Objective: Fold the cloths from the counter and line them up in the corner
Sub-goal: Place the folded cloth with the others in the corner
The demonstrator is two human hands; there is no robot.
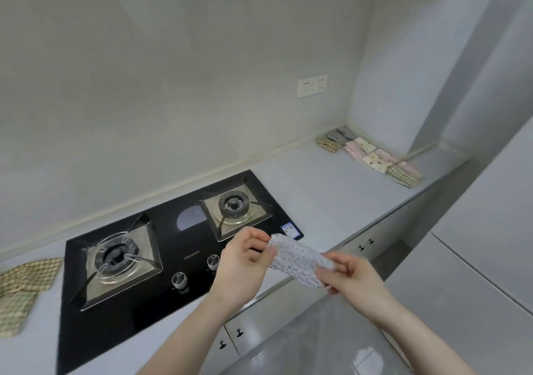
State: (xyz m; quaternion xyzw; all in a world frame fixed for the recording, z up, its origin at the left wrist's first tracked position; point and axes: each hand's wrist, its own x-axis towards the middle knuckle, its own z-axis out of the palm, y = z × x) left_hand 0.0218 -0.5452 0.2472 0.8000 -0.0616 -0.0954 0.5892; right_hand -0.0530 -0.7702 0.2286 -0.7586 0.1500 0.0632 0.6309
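Left hand (245,262) and right hand (350,276) pinching patterned cloth (298,259), hob (161,248) lettering unreadable

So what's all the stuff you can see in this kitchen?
Patterned cloth: one, white with small dark dots, held in the air in front of the stove.
Folded cloths: about eight, green check, grey, pink and cream, in a row in the far right corner.
Checked cloths: green and cream, unfolded at the counter's left edge; the count is unclear.
Gas stove: one, black, two burners, two silver knobs, set in the counter.
Counter: one, pale grey.
Wall socket: one, white, on the back wall.
Left hand: pinches the cloth's left end.
Right hand: pinches its right end.
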